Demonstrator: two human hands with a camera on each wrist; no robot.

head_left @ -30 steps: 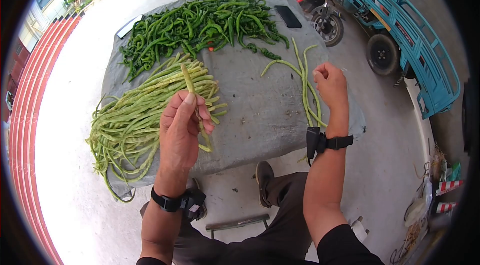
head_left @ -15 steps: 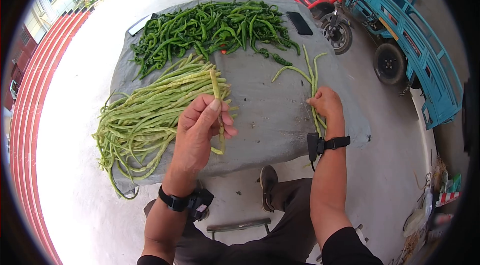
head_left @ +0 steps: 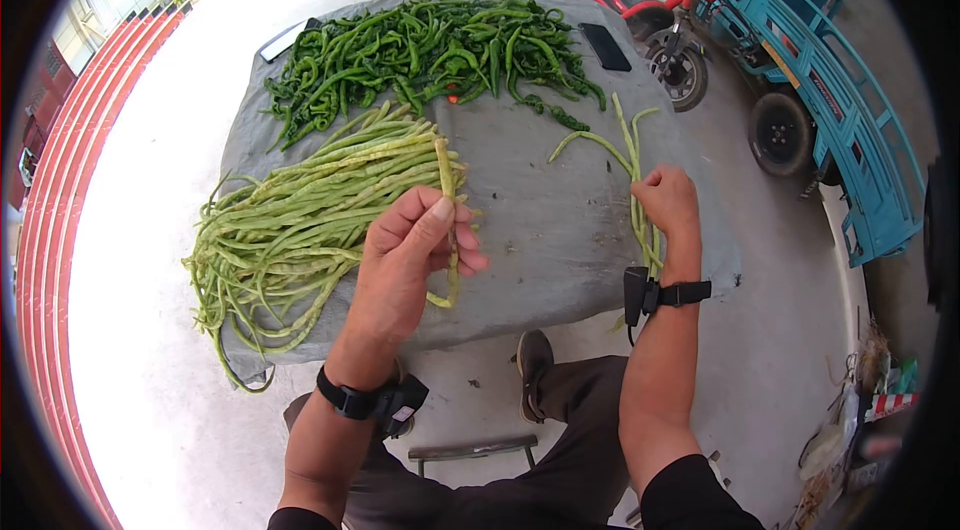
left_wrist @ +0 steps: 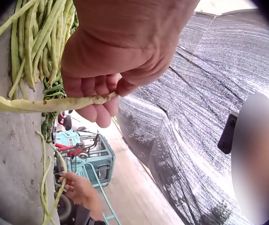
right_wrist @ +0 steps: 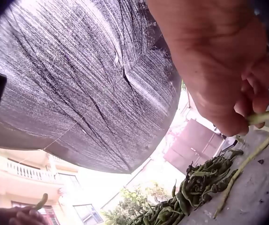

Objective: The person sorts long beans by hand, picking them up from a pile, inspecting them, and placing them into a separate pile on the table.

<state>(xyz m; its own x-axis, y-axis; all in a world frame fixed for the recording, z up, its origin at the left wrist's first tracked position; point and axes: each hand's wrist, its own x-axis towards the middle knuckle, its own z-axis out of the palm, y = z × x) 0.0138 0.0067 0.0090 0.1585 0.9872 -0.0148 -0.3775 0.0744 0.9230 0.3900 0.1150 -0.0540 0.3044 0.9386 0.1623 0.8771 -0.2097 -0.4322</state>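
In the head view my left hand (head_left: 400,255) pinches a yellowish long bean (head_left: 445,168) between thumb and fingers, one end pointing up and the rest hanging below the hand. Brown spots mark this bean in the left wrist view, where it bends round at the far left. On the right side of the cloth lie a few loose long beans (head_left: 634,145). My right hand (head_left: 670,202) is at them, its fingertips pinching a green bean (right_wrist: 265,117) that shows in the right wrist view. A big pile of long beans (head_left: 300,210) lies left of my left hand.
A heap of green peppers (head_left: 430,55) covers the far side of the grey cloth (head_left: 540,200). A dark phone (head_left: 605,48) lies at the far right corner, a white flat object (head_left: 285,40) at the far left. A blue cargo tricycle (head_left: 820,80) stands beyond, right.
My right hand has come down from above the cloth to the loose beans on the right and now pinches one. The left hand keeps hold of its bean; the head view has shifted slightly.
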